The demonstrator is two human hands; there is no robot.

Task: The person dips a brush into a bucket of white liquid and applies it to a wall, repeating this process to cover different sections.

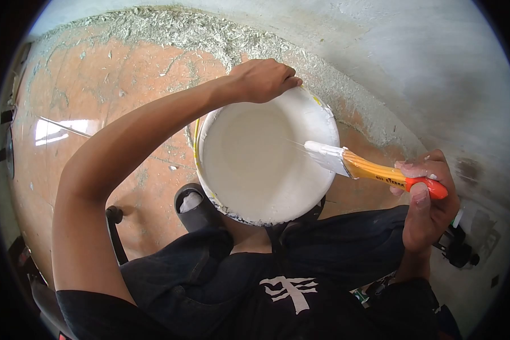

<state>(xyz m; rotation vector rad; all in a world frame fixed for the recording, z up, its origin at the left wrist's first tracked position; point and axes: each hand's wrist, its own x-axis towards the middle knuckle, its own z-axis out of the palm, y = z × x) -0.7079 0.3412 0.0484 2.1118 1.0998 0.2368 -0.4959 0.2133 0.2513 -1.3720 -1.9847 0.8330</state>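
A white bucket (330, 127) stands between my feet with off-white paint (249, 153) inside. My left hand (263, 80) is closed over its far rim, fingers curled on the edge. In my right hand (430, 198) is a paintbrush (374, 170) with a yellow handle and a red end, gripped between thumb and fingers. The bristles are coated white and lie over the right side of the bucket, with thin strands trailing from the tip. White smears mark the fingers of my right hand. A yellow bucket handle (196, 144) hangs along the left side.
Peeled paint flakes (170, 31) lie heaped along the foot of the pale wall (425, 62). Orange floor tiles (136, 68) with scattered scraps stretch to the left. A dark sandal (195, 218) is beside the bucket, and chair parts (114, 215) are at lower left.
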